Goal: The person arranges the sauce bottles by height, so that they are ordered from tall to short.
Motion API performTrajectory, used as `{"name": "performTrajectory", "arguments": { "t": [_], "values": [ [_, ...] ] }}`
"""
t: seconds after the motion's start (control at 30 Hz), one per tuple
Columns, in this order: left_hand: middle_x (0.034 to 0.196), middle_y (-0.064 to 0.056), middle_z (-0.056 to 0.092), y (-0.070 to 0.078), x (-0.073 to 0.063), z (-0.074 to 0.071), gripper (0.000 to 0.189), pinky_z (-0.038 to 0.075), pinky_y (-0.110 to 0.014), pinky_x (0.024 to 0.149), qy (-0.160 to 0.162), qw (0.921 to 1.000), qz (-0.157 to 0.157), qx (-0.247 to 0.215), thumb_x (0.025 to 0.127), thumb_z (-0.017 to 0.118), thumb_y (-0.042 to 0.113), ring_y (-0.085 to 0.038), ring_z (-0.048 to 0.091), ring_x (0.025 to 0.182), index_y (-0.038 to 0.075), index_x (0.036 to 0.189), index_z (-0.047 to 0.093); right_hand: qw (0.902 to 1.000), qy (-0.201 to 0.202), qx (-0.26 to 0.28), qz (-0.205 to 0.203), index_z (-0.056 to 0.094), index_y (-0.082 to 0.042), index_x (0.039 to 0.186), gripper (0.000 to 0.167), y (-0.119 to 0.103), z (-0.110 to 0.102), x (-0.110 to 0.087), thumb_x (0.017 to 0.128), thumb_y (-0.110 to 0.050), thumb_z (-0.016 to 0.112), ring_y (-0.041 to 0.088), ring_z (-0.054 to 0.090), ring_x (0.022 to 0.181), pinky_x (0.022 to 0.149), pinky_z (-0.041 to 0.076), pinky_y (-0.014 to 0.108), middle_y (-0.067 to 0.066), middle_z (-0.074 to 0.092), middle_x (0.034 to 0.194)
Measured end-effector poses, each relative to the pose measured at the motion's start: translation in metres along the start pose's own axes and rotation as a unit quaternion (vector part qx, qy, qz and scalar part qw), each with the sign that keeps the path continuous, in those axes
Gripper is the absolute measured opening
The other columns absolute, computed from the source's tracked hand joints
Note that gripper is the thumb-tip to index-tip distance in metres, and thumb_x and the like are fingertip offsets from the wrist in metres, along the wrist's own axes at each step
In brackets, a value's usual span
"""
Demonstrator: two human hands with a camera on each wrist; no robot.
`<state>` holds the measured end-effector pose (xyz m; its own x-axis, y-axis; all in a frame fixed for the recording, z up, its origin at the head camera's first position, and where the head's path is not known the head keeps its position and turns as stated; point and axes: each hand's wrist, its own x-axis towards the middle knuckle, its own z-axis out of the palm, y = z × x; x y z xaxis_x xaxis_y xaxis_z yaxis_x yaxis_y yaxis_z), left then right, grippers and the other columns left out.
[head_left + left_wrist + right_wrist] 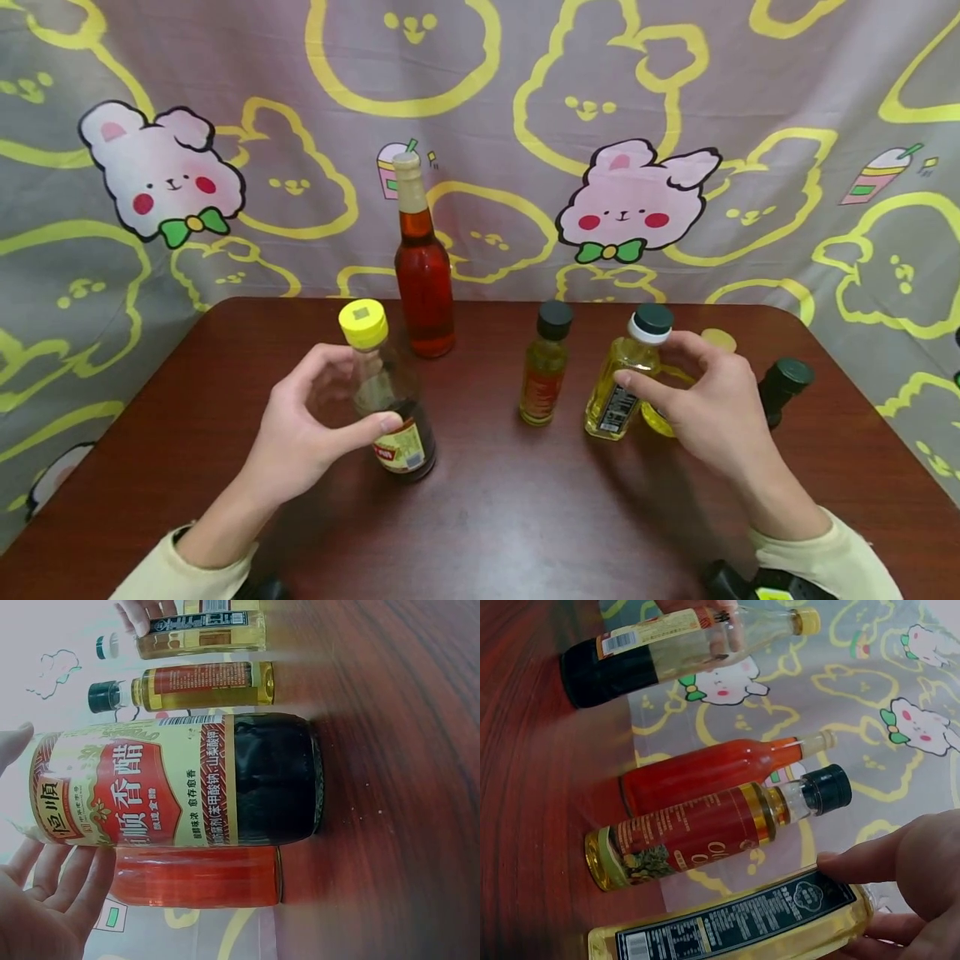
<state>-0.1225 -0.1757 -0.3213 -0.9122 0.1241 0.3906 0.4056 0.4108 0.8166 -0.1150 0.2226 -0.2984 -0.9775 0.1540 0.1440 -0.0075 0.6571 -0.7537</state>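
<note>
Vinegar bottle [411,448]: yellow-capped, dark liquid low in clear glass; left hand [300,429] wraps thumb and fingers round it, left of mid-table.
Square oil bottle [611,408]: pale yellow, green-capped; right hand [712,408] clasps its upper part.
Open room: bare table [480,533] nearer the wearer.
Back edge: red bottle [425,287] stands close.
Hidden: yellow bottle [658,421] and dark bottle [780,390], partly behind the right hand.

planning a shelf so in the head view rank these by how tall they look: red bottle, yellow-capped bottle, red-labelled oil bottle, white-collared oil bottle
1. Red bottle
2. Yellow-capped bottle, though it stands nearer the camera
3. Red-labelled oil bottle and white-collared oil bottle: too alike to rank surely
</note>
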Motion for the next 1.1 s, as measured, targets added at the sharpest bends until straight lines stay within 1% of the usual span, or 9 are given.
{"name": "performTrajectory", "arguments": {
  "t": [0.13,0.2,0.43,0.63,0.73,0.83,1.0,1.1],
  "values": [
    [0.111,0.007,0.072,-0.0006,0.0001,0.0006,0.058,0.057,-0.019,0.087,0.000,1.0000,0.004,-0.003,0.078,0.093,0.006,-0.009,0.068,0.100,0.008,0.127,0.063,0.9995,0.015,-0.022,-0.014,0.068,-0.009,0.138,0.061,0.0010,0.0004,0.0007,0.091,-0.044,0.084,0.047,0.070,0.125,0.099,0.059,0.061,0.020,0.071,0.133],
    [0.111,0.008,0.072,-0.0011,0.0004,0.0016,0.058,0.057,-0.019,0.087,0.001,1.0000,0.008,-0.005,0.078,0.093,0.005,-0.009,0.068,0.100,0.007,0.127,0.062,0.9993,0.016,-0.028,-0.018,0.069,-0.010,0.137,0.060,0.0021,-0.0007,0.0016,0.090,-0.044,0.085,0.046,0.070,0.124,0.098,0.059,0.061,0.019,0.072,0.132],
    [0.113,0.008,0.072,-0.0024,-0.0003,0.0020,0.060,0.056,-0.018,0.087,0.001,0.9999,0.015,-0.004,0.077,0.093,0.003,-0.008,0.067,0.101,0.006,0.128,0.062,0.9995,-0.004,-0.027,-0.017,0.068,-0.010,0.138,0.062,0.0043,-0.0033,0.0053,0.090,-0.046,0.084,0.045,0.070,0.124,0.099,0.058,0.061,0.019,0.072,0.132],
    [0.115,0.008,0.072,-0.0025,-0.0010,0.0017,0.061,0.055,-0.019,0.086,-0.003,0.9999,0.010,0.002,0.078,0.093,0.004,-0.008,0.067,0.103,0.008,0.130,0.062,0.9990,-0.007,-0.035,-0.027,0.070,-0.009,0.135,0.060,0.0054,-0.0046,0.0063,0.090,-0.045,0.085,0.044,0.071,0.122,0.098,0.059,0.060,0.020,0.075,0.129],
    [0.114,0.008,0.071,-0.0014,-0.0017,0.0029,0.061,0.055,-0.018,0.086,0.000,0.9999,0.012,-0.003,0.076,0.093,0.004,-0.007,0.066,0.102,0.008,0.129,0.063,0.9989,-0.016,-0.036,-0.025,0.069,-0.009,0.136,0.061,0.0057,-0.0054,0.0071,0.090,-0.045,0.085,0.045,0.070,0.123,0.098,0.059,0.060,0.020,0.074,0.131],
    [0.112,0.006,0.069,-0.0006,-0.0025,0.0041,0.061,0.054,-0.017,0.086,0.007,0.9997,0.022,-0.009,0.074,0.094,0.003,-0.007,0.066,0.100,0.008,0.127,0.064,0.9988,-0.025,-0.037,-0.019,0.068,-0.009,0.137,0.062,0.0056,-0.0054,0.0082,0.090,-0.047,0.084,0.045,0.069,0.124,0.097,0.060,0.060,0.021,0.072,0.132],
    [0.109,0.004,0.067,-0.0004,-0.0032,0.0051,0.061,0.053,-0.017,0.085,0.011,0.9996,0.024,-0.004,0.073,0.094,0.002,-0.008,0.063,0.098,0.008,0.126,0.064,0.9983,-0.030,-0.048,-0.012,0.068,-0.008,0.135,0.062,0.0055,-0.0047,0.0093,0.090,-0.048,0.084,0.044,0.068,0.124,0.091,0.063,0.054,0.021,0.072,0.132],
    [0.110,0.004,0.067,-0.0003,-0.0037,0.0049,0.062,0.052,-0.018,0.084,0.007,0.9998,0.019,0.003,0.074,0.094,0.004,-0.008,0.062,0.099,0.009,0.128,0.064,0.9981,-0.030,-0.052,-0.012,0.068,-0.008,0.135,0.062,0.0061,-0.0045,0.0093,0.090,-0.048,0.084,0.044,0.068,0.123,0.084,0.064,0.043,0.021,0.072,0.131]
  ]
}}
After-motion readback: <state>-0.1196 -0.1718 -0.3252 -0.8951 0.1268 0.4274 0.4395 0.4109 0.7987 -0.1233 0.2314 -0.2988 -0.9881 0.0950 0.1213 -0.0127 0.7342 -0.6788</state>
